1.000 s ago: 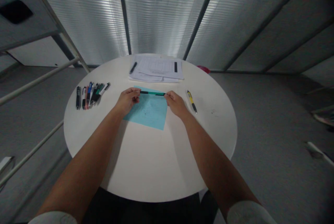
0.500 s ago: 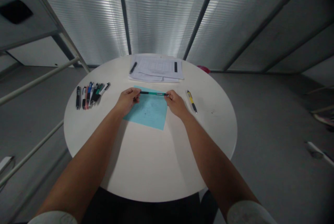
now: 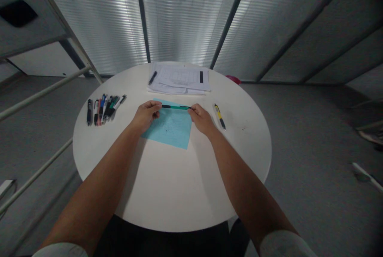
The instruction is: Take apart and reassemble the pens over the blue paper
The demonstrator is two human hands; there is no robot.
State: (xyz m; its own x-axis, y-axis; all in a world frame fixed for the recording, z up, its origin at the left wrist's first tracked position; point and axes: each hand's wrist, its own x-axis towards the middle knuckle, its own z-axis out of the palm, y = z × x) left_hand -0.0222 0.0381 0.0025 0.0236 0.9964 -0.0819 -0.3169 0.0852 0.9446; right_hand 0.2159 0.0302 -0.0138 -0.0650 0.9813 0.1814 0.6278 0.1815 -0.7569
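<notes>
A green pen (image 3: pixel 176 107) with a black grip is stretched sideways between my two hands, above the far part of a light blue sheet of paper (image 3: pixel 170 129). My left hand (image 3: pixel 146 114) pinches the pen's black grip end; the tip is hidden by the fingers. At the opposite end, my right hand (image 3: pixel 200 116) closes its fingertips on the pen near the clip. Small marks show on the blue sheet. To the right of my right hand lies a yellow and black pen (image 3: pixel 220 117).
All of this is on a round white table (image 3: pixel 176 185). At its left lies a group of several pens (image 3: pixel 104 107). A stack of white papers (image 3: pixel 182 77) with a dark pen (image 3: pixel 153 78) on it sits at the far edge. White metal rails (image 3: pixel 44 91) stand left of the table.
The green pen has rolled slightly between the fingers: its clip now shows along the upper edge, where a pale printed mark was visible before. Both hands stay in almost the same place.
</notes>
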